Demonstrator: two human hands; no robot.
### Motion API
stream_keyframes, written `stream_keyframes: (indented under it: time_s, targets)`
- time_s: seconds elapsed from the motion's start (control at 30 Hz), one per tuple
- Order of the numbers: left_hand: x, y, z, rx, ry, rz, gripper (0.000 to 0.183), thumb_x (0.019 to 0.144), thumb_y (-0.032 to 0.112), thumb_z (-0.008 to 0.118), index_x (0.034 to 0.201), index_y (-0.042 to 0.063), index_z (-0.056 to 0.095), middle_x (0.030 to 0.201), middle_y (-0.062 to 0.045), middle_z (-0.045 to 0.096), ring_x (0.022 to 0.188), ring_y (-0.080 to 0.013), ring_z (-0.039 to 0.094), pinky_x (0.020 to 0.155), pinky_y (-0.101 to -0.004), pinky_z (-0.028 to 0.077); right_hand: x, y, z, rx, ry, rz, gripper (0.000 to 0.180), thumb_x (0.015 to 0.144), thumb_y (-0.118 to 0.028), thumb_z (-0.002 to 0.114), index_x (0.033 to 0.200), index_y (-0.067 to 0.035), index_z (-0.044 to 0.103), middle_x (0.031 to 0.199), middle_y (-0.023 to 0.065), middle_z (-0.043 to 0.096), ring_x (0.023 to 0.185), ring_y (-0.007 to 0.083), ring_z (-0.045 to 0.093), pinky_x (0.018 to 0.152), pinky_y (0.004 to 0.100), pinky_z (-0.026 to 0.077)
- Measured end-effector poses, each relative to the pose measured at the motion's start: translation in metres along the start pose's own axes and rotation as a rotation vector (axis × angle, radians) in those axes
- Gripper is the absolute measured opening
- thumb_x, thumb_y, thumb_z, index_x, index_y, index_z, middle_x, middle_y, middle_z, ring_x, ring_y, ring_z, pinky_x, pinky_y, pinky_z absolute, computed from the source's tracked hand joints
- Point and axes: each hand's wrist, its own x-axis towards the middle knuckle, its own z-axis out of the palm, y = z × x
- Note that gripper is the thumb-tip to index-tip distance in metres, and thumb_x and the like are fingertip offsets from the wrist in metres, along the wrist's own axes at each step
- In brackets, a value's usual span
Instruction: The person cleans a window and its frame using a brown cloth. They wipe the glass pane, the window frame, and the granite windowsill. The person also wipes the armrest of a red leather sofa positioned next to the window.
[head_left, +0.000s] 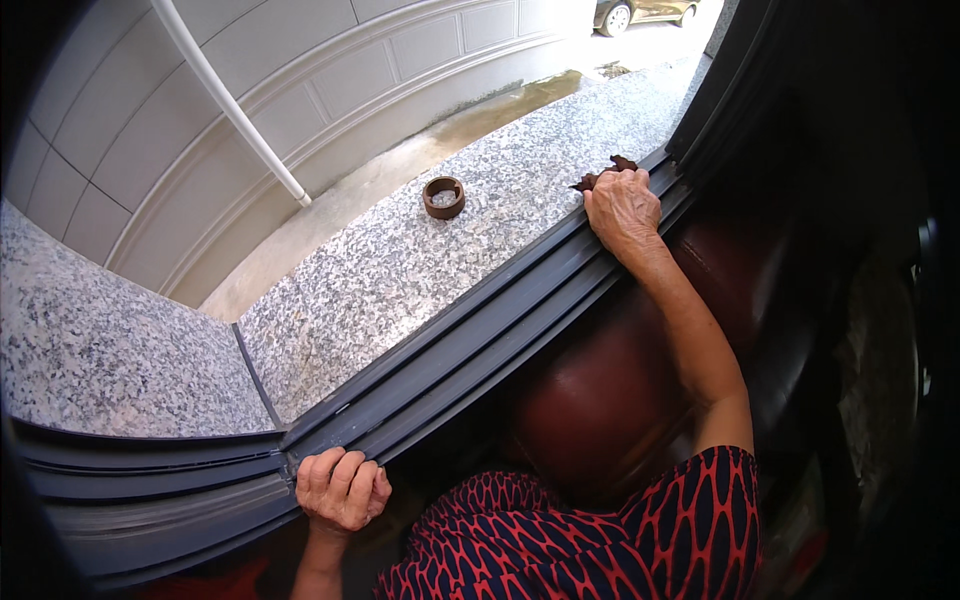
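Note:
My right hand (624, 206) is closed on a crumpled dark brown cloth (600, 178), resting over the outer rail of a dark metal sliding-window frame (465, 330) near its far end. The cloth lies partly on the speckled granite sill (390, 277). My left hand (342, 489) grips the inner edge of the frame at its near left corner, with the fingers curled over the metal. A round brown ring-shaped object (444, 198) stands on the granite sill, apart from both hands.
A granite side panel (127, 352) and the upright frame (157, 487) bound the opening at left. Outside are a pale wall (360, 82), a white pipe (232, 109) and a parked car (641, 13). Dark red leather-like upholstery (607, 382) lies below the frame.

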Motion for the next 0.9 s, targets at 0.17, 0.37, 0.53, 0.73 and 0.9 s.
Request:
stream_keyframes:
  time_s: [0.17,0.37,0.53,0.73,0.9]
  targets:
    - [0.001,-0.002,0.0,-0.007,-0.015,0.021,0.009,0.08,0.017,0.066,0.083,0.009,0.064,0.088,-0.004,0.062,0.085,-0.0243,0.06,0.074,-0.0384,0.045,-0.073,-0.04,-0.048,0.326,0.064,-0.38,0.04,0.081,-0.039,0.071,0.087,-0.002,0.06,0.087,0.0144,0.059,0.091,0.03,0.059,0.071,0.0388,0.055]
    - [0.002,0.0,-0.002,-0.016,-0.006,0.003,0.009,0.081,0.017,0.066,0.081,0.009,0.064,0.086,-0.004,0.062,0.083,-0.0238,0.06,0.073,-0.0382,0.045,-0.044,0.007,-0.053,0.304,0.315,-0.269,0.029,0.082,-0.032,0.07,0.099,-0.009,0.062,0.092,0.0115,0.059,0.092,0.0271,0.057,0.072,0.0382,0.052]
    - [0.006,0.001,-0.002,-0.016,-0.008,0.016,0.009,0.081,0.017,0.065,0.081,0.008,0.063,0.086,-0.004,0.061,0.081,-0.0233,0.06,0.071,-0.0367,0.045,0.048,0.081,0.0,-0.532,0.546,-0.127,0.01,0.078,-0.013,0.061,0.079,-0.006,0.068,0.079,0.0038,0.061,0.087,0.0204,0.054,0.063,0.0342,0.044]
    - [0.004,0.0,-0.003,-0.038,-0.035,-0.003,0.007,0.078,0.011,0.067,0.082,0.007,0.063,0.086,-0.006,0.063,0.078,-0.0257,0.061,0.069,-0.0385,0.046,0.075,0.086,-0.002,-0.289,-0.317,-0.084,0.02,0.088,-0.009,0.057,0.101,-0.01,0.072,0.109,0.0092,0.07,0.117,0.0315,0.054,0.088,0.0408,0.054]
    - [0.005,0.001,-0.004,-0.017,0.009,-0.002,0.007,0.078,0.012,0.067,0.081,0.007,0.063,0.085,-0.005,0.062,0.078,-0.0247,0.061,0.068,-0.0377,0.045,0.058,0.074,-0.018,-0.054,-0.35,-0.094,0.028,0.085,-0.012,0.05,0.103,-0.001,0.068,0.108,0.0231,0.067,0.103,0.0438,0.062,0.087,0.0479,0.053]
